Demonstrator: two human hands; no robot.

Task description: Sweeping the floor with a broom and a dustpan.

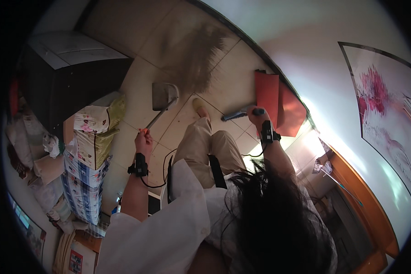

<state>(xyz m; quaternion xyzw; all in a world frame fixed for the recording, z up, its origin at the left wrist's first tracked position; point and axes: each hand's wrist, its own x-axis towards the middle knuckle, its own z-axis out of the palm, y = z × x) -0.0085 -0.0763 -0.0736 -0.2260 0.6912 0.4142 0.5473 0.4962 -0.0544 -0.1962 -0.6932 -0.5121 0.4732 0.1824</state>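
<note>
My left hand (144, 140) is closed round the orange end of a long-handled dustpan. The dustpan (160, 98) rests on the tiled floor, ahead of my hand, and its grey handle slants back toward me. My right hand (259, 118) is closed round a blue-grey stick-like tool with a dark round end, perhaps a brush or broom (235, 115); its kind is hard to make out. It points left, over the floor near my foot. A dark smeared patch (194, 57) spreads over the tiles beyond the dustpan.
Red boards (278, 100) lean against the wall at right. A black cabinet (77, 73) stands at far left, beside stacked patterned bundles (86, 169). A framed picture (383, 105) hangs on the right wall, near an orange-brown wooden frame (360, 192). My yellowish shoe (199, 106) is between both tools.
</note>
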